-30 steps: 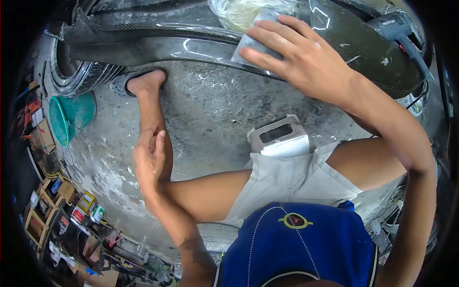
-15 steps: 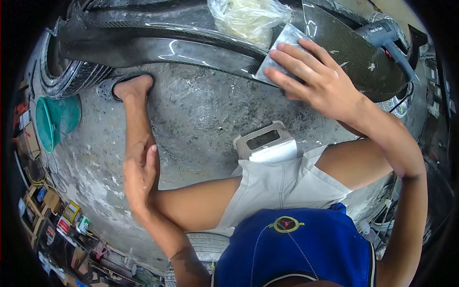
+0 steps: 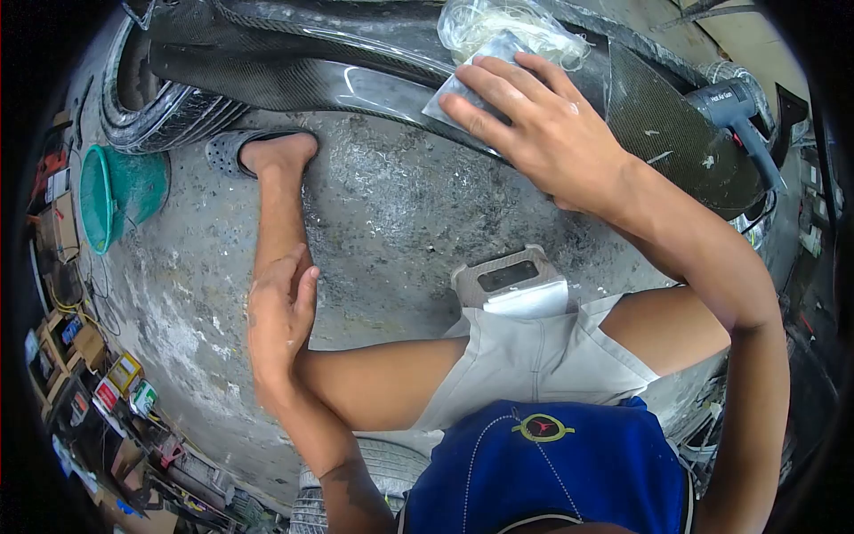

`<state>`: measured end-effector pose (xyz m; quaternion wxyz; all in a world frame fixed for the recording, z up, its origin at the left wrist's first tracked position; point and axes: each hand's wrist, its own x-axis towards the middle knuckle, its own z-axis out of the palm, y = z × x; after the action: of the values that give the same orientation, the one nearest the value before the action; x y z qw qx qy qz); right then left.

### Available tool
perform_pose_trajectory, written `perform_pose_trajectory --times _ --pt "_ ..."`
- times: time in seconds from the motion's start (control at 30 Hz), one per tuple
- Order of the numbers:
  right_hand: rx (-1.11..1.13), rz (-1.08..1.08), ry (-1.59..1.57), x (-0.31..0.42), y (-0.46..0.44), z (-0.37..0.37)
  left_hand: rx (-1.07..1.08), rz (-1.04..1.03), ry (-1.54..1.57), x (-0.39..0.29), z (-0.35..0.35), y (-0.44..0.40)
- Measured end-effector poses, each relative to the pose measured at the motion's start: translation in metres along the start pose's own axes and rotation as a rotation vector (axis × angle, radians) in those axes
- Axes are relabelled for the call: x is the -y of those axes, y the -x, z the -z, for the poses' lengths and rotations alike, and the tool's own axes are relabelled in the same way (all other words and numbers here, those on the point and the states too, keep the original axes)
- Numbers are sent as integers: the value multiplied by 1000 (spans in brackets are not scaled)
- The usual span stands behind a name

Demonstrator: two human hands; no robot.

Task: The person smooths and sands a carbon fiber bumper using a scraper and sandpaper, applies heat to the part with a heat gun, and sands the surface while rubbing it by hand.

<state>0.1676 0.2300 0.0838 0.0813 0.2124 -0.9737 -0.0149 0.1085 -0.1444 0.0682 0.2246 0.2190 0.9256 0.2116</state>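
Note:
My right hand [image 3: 556,120] presses a thin, silvery-grey square sheet [image 3: 449,93] against the glossy carbon-fibre panel [image 3: 356,84], its fingers laid over the top. Under the palm, part of the sheet is hidden, and so is my thumb. Just beyond my fingertips a clear plastic bag [image 3: 463,31] with pale stringy contents lies on the panel. My left hand [image 3: 280,316] rests on my left lower leg near the knee, holding nothing, with its fingers stretched out.
A hot air gun [image 3: 725,105] lies at the panel's right end. Tyres [image 3: 173,116] sit beneath the panel's left end, with a green bucket [image 3: 133,191] nearby. Between my legs is a small stool [image 3: 511,280]. Boxes and cans [image 3: 120,383] line the left side.
My right hand and the silvery sheet have slid left along the panel, closer to the plastic bag. The view has shifted slightly. My left hand stays on my leg.

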Motion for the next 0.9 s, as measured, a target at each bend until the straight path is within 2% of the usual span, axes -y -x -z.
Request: perform_pose_trajectory --times 0.23,0.3,0.4,0.43,0.47,0.5,0.57,0.6,0.63,0.67,0.7,0.73,0.77,0.8,0.83,0.9 --pt "-82 -74 -15 2 -29 -19 32 -9 1 -4 -1 0" --pt "-98 -101 -33 2 -40 -28 12 -68 -16 4 -6 -1" --pt "-191 -191 -85 -9 -51 -32 30 -8 35 2 -4 -2" --pt "-280 -247 -228 -19 -53 -28 56 17 32 5 -6 -3" --pt "-364 -301 -377 -26 -50 -25 -9 -74 24 20 -13 -4" --pt "-356 -392 -421 -33 -41 -8 -12 -73 21 21 -13 -5" --pt "-406 -491 -479 -38 -23 45 -56 68 -80 20 -14 -7" --pt "-419 -577 -537 -42 -11 65 -54 73 -88 11 -12 -8" --pt "-584 -716 -893 -45 0 65 -110 135 26 -6 -10 -10" --pt "-506 -968 -1074 -58 16 89 -167 191 138 -20 -11 -15" --pt "-537 -919 -1145 -62 31 103 -203 94 160 -29 -16 -22" --pt "-701 -898 -1206 -51 35 110 -237 1 184 -39 -22 -30" --pt "-707 -924 -1210 -61 53 110 -255 -224 135 -50 -25 -42" --pt "-706 -1046 -1324 -101 95 98 -267 -447 87 -65 -26 -57" --pt "-698 -1175 -1440 -134 135 85 -314 -496 18 -82 -30 -70" --pt "-731 -1244 -1507 -131 174 80 -462 -556 -80 -116 -42 -97"
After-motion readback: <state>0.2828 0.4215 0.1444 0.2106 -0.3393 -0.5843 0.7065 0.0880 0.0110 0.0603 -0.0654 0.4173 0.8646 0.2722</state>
